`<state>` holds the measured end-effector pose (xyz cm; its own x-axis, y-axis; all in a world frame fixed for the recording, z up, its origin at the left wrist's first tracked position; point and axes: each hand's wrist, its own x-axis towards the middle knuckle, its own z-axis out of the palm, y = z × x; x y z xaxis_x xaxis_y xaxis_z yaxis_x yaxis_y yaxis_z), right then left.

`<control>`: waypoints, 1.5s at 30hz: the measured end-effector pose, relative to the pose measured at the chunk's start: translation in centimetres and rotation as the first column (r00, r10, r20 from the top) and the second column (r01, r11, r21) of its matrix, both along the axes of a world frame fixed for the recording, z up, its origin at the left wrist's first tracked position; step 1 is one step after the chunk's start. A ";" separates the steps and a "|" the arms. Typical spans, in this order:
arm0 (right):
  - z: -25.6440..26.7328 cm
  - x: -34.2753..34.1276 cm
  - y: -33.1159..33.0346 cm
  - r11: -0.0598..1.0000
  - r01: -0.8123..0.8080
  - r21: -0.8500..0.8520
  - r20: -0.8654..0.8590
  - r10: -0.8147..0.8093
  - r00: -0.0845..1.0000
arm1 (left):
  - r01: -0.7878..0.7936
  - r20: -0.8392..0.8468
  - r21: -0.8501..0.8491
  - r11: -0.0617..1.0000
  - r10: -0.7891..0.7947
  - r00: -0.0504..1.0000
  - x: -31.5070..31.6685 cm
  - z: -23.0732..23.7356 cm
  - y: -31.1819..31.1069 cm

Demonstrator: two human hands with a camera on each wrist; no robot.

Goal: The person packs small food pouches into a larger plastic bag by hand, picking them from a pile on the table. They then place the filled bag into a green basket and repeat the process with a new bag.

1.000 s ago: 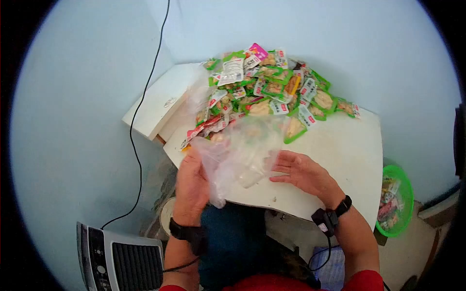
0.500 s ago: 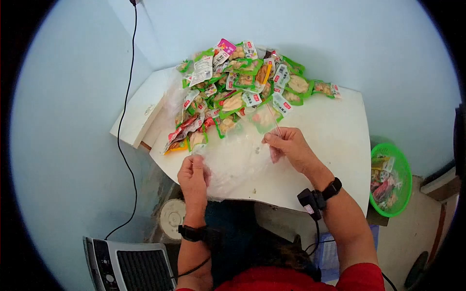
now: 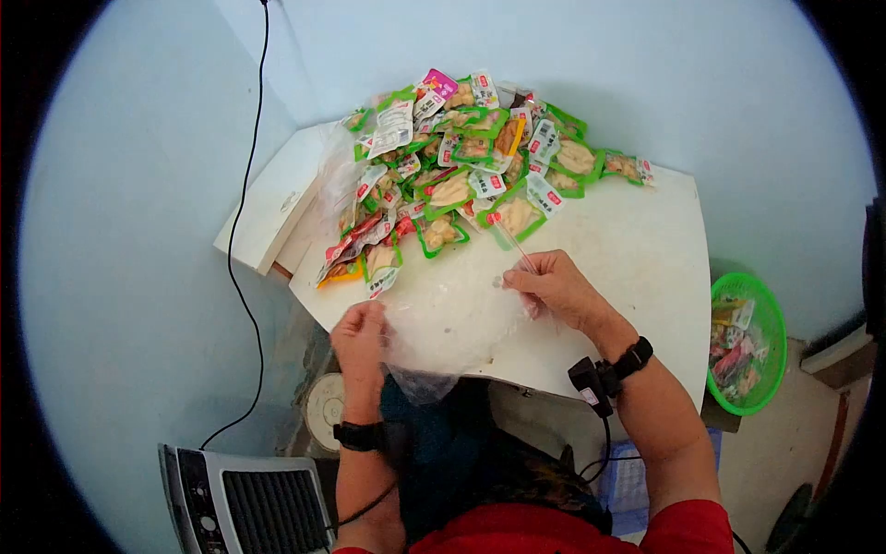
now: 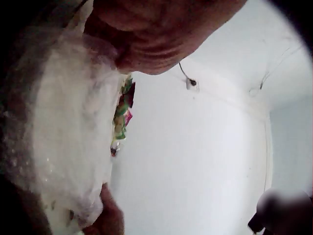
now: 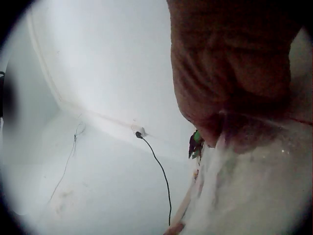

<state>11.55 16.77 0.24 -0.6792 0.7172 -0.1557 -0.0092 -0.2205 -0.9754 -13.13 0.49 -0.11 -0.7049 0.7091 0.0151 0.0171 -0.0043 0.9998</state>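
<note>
A clear plastic bag (image 3: 452, 319) is stretched between both hands over the table's front edge, its lower part hanging past that edge. The left hand (image 3: 360, 337) pinches its left side, and the right hand (image 3: 563, 291) pinches its right side between thumb and fingers. From the right hand a thin pinkish strip (image 3: 515, 242) reaches up toward the packets. In the left wrist view the bag (image 4: 73, 127) spreads below the left hand (image 4: 156, 34). The right wrist view shows the right hand (image 5: 234, 73) gripping the film (image 5: 244, 181); its fingertips are in shadow.
A heap of sealed food packets (image 3: 452, 189) covers the back left of the white table (image 3: 637, 268). A green basket (image 3: 780, 355) with packets stands at the right, below table height. A grey appliance (image 3: 268, 494) is at the lower left, and a black cable (image 3: 247, 185) hangs along the wall.
The right hand, spread beside the bag a second ago, now pinches it. The left hand has also changed its hold, and the bag is drawn out flatter, lower. The head view has shifted.
</note>
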 end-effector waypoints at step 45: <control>-1.0 -1.2 -0.4 0.997 -0.001 0.073 -0.017 0.002 1.000 | 0.161 -0.685 -0.148 0.976 -0.218 0.695 13.8 -0.2 4.1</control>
